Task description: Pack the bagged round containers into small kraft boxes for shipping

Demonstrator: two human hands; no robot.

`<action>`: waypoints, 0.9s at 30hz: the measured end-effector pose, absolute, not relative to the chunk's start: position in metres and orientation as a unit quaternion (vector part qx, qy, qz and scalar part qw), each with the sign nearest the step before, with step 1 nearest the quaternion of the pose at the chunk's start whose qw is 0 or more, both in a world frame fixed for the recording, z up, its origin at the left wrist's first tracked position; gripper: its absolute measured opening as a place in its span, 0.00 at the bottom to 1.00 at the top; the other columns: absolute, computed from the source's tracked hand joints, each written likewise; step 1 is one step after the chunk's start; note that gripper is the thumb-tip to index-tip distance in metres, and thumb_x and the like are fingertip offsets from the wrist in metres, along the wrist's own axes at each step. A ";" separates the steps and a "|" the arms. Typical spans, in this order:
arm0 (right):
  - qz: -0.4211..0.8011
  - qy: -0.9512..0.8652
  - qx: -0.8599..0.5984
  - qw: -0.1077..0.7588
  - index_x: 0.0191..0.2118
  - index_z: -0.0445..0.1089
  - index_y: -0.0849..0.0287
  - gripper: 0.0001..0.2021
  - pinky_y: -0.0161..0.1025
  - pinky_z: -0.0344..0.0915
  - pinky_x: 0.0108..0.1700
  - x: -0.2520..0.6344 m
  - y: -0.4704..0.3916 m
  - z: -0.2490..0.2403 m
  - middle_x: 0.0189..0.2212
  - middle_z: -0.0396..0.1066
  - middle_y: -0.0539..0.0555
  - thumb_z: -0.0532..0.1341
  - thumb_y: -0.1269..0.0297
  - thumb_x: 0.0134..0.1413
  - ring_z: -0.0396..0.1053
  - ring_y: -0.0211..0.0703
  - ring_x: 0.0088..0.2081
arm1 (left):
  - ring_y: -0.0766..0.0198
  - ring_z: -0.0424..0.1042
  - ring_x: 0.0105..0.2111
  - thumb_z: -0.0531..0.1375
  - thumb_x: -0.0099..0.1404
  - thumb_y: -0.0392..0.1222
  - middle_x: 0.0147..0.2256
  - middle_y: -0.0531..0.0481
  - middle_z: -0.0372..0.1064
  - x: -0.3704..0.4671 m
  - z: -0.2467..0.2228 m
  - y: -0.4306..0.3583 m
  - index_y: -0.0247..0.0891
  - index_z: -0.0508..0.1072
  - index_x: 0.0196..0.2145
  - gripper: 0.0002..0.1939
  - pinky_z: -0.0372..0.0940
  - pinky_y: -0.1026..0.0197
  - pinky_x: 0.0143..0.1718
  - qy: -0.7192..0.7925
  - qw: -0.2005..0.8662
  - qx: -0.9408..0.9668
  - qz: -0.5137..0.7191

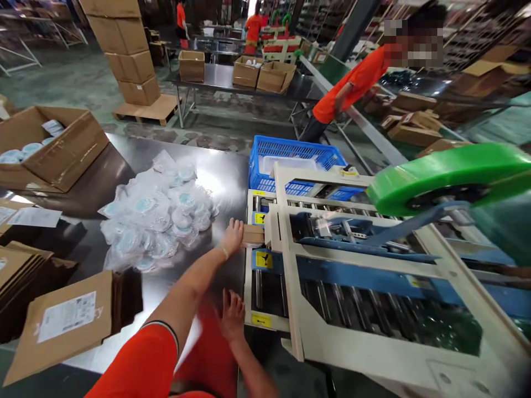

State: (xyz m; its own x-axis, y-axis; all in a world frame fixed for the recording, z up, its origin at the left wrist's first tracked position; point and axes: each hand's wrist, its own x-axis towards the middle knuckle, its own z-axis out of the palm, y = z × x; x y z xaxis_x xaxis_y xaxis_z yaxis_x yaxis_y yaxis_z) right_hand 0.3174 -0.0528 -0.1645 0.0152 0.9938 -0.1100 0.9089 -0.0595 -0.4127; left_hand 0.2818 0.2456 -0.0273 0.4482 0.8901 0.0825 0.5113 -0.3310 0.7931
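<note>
My left hand (232,236) reaches out from the lower left, its fingers on the near end of a small cardboard box (253,235). The box lies flat at the mouth of the taping machine (286,215), its far end just inside the entry. My right hand (233,316) is lower, over the steel table's edge beside the roller frame, with fingers apart and nothing in it. A pile of round items in clear bubble bags (153,210) lies on the steel table (219,166), left of my left hand.
An open carton (70,149) with round items stands at the left. Flattened cardboard with a label (74,320) lies at the lower left. A blue crate (265,145) is behind the machine, a green tape roll (448,171) at its right. A person in orange (360,83) stands beyond.
</note>
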 end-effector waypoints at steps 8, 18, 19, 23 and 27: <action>0.095 -0.703 -0.655 0.260 0.71 0.60 0.43 0.27 0.72 0.71 0.56 0.327 -0.051 -0.166 0.59 0.73 0.68 0.56 0.52 0.70 0.73 0.73 0.56 | 0.28 0.44 0.78 0.72 0.64 0.42 0.78 0.18 0.28 0.312 -0.020 0.174 0.32 0.36 0.80 0.62 0.59 0.34 0.72 0.399 0.409 0.769 0.288; 0.328 -0.674 -0.573 0.333 0.48 0.77 0.57 0.17 0.55 0.75 0.48 0.237 0.028 -0.097 0.39 0.78 0.63 0.53 0.57 0.68 0.76 0.58 0.41 | 0.35 0.64 0.64 0.53 0.75 0.38 0.60 0.30 0.65 -0.101 0.039 -0.042 0.34 0.70 0.63 0.21 0.61 0.31 0.65 0.897 0.060 0.363 0.246; 0.366 -0.691 -0.535 0.318 0.48 0.77 0.58 0.17 0.53 0.76 0.49 0.205 0.036 -0.084 0.41 0.79 0.63 0.53 0.59 0.67 0.77 0.56 0.43 | 0.32 0.63 0.64 0.55 0.74 0.38 0.61 0.28 0.64 -0.125 0.047 -0.056 0.33 0.70 0.61 0.21 0.61 0.30 0.63 0.928 0.052 0.301 0.213; 0.414 -0.761 -0.442 0.232 0.49 0.79 0.59 0.16 0.45 0.75 0.47 0.077 0.049 -0.039 0.40 0.80 0.60 0.56 0.67 0.63 0.77 0.51 0.42 | 0.26 0.68 0.58 0.61 0.68 0.41 0.55 0.24 0.68 -0.167 0.056 -0.080 0.29 0.76 0.49 0.15 0.65 0.32 0.55 0.956 0.087 0.220 0.172; 0.382 -0.792 -0.423 0.221 0.46 0.78 0.63 0.12 0.39 0.71 0.40 0.015 0.046 -0.022 0.35 0.78 0.57 0.57 0.71 0.63 0.74 0.47 0.37 | 0.31 0.70 0.56 0.62 0.64 0.42 0.52 0.28 0.70 -0.166 0.050 -0.075 0.34 0.75 0.45 0.13 0.66 0.35 0.55 0.937 0.143 0.261 0.182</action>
